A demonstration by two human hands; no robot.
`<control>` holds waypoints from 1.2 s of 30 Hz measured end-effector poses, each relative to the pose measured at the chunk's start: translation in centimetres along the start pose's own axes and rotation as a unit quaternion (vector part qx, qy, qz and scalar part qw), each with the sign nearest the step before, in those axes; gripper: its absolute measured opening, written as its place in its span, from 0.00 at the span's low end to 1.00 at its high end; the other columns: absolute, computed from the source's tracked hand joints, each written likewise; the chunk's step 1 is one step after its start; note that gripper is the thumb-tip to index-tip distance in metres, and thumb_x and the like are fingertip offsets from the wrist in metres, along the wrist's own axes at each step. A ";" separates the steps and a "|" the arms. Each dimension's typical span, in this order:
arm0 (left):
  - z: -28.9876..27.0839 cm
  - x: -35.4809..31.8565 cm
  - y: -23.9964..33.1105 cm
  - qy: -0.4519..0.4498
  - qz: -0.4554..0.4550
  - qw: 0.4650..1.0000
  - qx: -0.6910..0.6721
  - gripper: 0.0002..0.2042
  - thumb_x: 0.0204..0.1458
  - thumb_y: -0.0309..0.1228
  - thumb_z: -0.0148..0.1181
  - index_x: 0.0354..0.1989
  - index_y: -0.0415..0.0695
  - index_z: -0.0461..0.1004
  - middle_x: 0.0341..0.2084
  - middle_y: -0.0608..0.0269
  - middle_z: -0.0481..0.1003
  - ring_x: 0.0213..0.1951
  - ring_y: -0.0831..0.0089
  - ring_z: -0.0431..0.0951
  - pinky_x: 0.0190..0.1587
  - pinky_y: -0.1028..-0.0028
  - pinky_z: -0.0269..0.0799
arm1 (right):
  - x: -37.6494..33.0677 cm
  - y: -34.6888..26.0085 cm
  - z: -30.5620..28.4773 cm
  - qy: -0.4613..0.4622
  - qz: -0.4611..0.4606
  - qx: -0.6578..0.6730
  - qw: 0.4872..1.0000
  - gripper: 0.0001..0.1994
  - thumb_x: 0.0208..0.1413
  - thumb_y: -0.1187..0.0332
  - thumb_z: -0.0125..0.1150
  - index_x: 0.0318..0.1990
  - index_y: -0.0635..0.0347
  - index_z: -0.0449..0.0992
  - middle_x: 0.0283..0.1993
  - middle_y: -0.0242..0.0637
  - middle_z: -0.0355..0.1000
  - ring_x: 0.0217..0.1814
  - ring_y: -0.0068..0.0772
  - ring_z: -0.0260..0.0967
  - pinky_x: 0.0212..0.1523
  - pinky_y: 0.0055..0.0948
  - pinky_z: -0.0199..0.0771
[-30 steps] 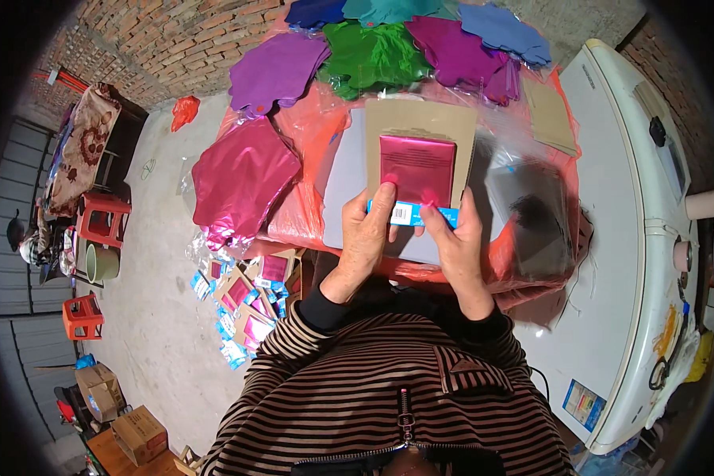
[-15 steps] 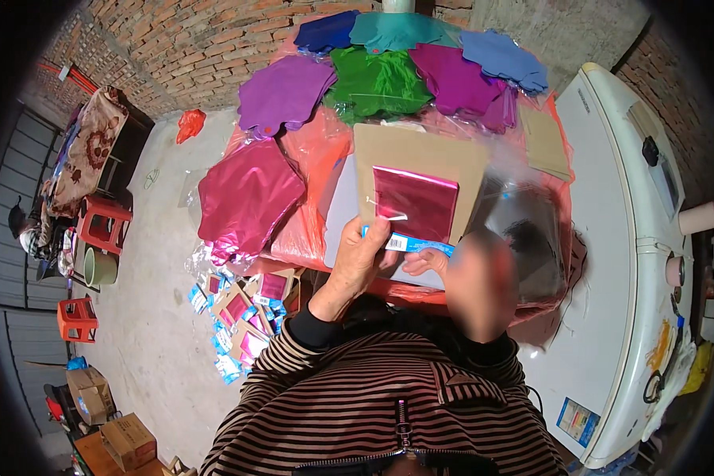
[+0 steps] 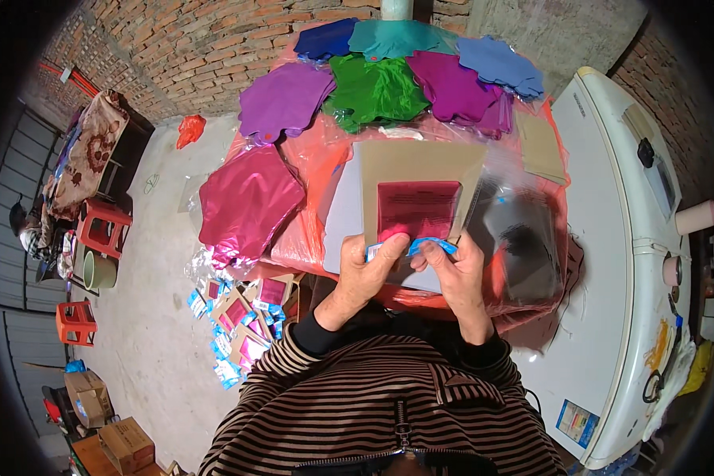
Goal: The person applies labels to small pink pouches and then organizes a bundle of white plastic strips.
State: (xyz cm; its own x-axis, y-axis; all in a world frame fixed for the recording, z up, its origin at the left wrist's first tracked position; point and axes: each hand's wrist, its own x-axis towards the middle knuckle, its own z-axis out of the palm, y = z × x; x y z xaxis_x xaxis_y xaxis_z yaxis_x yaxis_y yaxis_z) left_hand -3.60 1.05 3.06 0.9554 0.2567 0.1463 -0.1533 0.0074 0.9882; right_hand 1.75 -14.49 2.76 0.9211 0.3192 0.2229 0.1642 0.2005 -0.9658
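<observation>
A person in a brown-and-black striped top (image 3: 389,420) leans over a work table draped in orange-red plastic sheeting (image 3: 309,230). Both hands meet at the near edge of a folded pink foil piece (image 3: 417,208), which lies on a tan cardboard sheet (image 3: 420,163) in the middle of the table. The left hand (image 3: 362,274) pinches a small blue-and-white header strip (image 3: 408,247) against the foil's bottom edge, thumb on top; the right hand (image 3: 452,274) closes on the strip's other end, fingers curled tight. To do this step well, the strip likely needs to sit square and centred along the foil's edge, held flat by both thumbs so the slippery foil does not skew or wrinkle.

The foil is glossy magenta, roughly square, faintly printed and creased, and shines under the light. Just right of it lies a clear plastic bag (image 3: 523,238), crumpled and reflective. To the left rests a large pink foil balloon (image 3: 250,202). Farther back, flat balloons fan out in purple (image 3: 285,99), green (image 3: 373,91) and blue (image 3: 500,67) before a brick wall (image 3: 214,40). Finished packets (image 3: 242,325) lie scattered on the floor at the left.
</observation>
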 end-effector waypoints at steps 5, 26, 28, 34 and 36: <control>0.7 1.1 0.0 0.017 0.113 0.985 0.129 0.05 0.55 0.27 0.63 0.33 0.37 0.79 0.23 0.62 0.77 0.25 0.76 0.75 0.28 0.73 0.69 | -0.3 -0.4 0.0 0.051 -0.019 -0.130 0.990 0.10 0.59 0.67 0.65 0.39 0.65 0.73 0.28 0.33 0.74 0.23 0.21 0.69 0.26 0.23 0.70; 2.7 0.7 -1.4 0.114 0.083 0.983 0.117 0.09 0.58 0.30 0.62 0.30 0.36 0.77 0.17 0.65 0.74 0.22 0.83 0.67 0.25 0.76 0.66 | 1.9 2.8 -1.5 0.162 -0.323 -0.503 0.785 0.13 0.54 0.76 0.62 0.46 0.68 0.70 0.26 0.46 0.74 0.24 0.47 0.74 0.26 0.37 0.74; 2.7 0.8 -1.6 0.098 0.064 0.990 0.076 0.10 0.58 0.31 0.62 0.30 0.36 0.77 0.17 0.65 0.74 0.22 0.84 0.67 0.25 0.76 0.66 | 1.7 2.8 -1.7 0.144 -0.305 -0.503 0.795 0.13 0.55 0.77 0.61 0.47 0.68 0.70 0.27 0.47 0.74 0.25 0.48 0.75 0.27 0.36 0.75; 2.2 1.1 -2.1 0.088 0.052 0.993 0.049 0.10 0.59 0.30 0.61 0.30 0.37 0.77 0.18 0.70 0.73 0.24 0.86 0.67 0.26 0.78 0.65 | 0.6 3.0 -1.2 0.138 -0.237 -0.431 0.860 0.13 0.57 0.76 0.61 0.48 0.68 0.70 0.28 0.46 0.76 0.26 0.42 0.77 0.27 0.33 0.75; 1.9 1.3 -2.7 0.096 0.055 0.994 0.006 0.08 0.59 0.29 0.61 0.30 0.37 0.78 0.20 0.76 0.72 0.24 0.87 0.66 0.25 0.80 0.61 | -0.3 2.2 -0.5 0.103 -0.087 -0.230 0.964 0.10 0.61 0.74 0.57 0.48 0.69 0.71 0.32 0.43 0.77 0.28 0.35 0.77 0.30 0.31 0.76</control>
State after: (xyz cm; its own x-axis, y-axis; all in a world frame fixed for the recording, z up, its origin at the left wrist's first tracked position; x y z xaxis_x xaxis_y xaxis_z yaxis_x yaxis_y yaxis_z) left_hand -1.45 -0.44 0.69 0.8671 0.4353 0.2420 -0.2494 -0.0411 0.9675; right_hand 1.97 -14.65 0.53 0.9079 0.1175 0.4023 0.4187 -0.2120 -0.8830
